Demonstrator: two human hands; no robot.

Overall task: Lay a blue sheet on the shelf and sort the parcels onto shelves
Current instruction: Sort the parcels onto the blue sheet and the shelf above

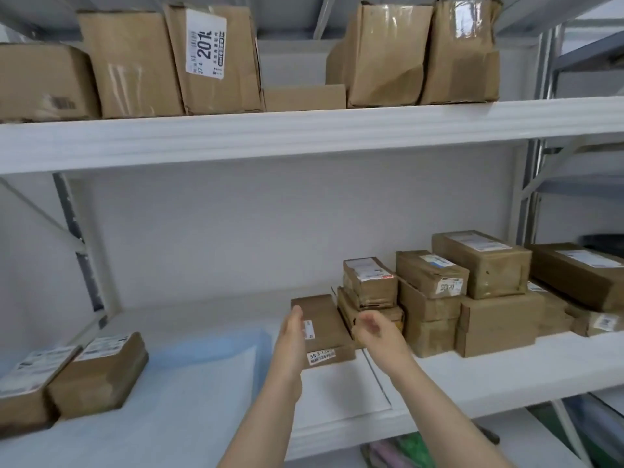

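Motion is blurring the right hand (371, 327) at mid-frame, while the left hand (293, 336) is hiding part of the label (309, 330) on the flat parcel (326, 319).

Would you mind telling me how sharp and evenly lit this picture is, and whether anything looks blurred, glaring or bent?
Head view: light is soft and even, with faint shadows; the right hand is motion-blurred, the left hand sharper; tape on an upper box glares; the upper shelf edge bows from the wide lens; the blue sheet looks washed out.
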